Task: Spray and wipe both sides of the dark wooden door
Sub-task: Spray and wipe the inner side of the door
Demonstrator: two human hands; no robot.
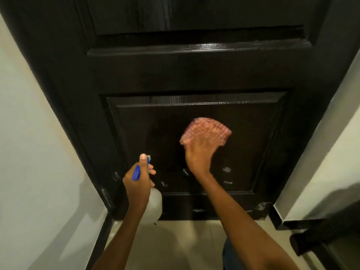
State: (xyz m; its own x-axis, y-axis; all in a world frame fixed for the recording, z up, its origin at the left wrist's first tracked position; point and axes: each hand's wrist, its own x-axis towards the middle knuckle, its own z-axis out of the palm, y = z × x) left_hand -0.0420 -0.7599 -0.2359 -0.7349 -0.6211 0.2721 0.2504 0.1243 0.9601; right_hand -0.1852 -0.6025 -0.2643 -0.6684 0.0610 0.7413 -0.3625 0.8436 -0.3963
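On door (pixel 194 78), cloth (pixel 206 131); spray bottle (pixel 153 199) gripped

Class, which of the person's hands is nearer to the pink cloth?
Right. The right hand presses the pink cloth against the door's lower panel; the left hand holds the spray bottle, lower and off to the left.

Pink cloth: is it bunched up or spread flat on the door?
Spread flat: the pink cloth fans out against the door's lower panel under the right hand; motion blur hides finer folds.
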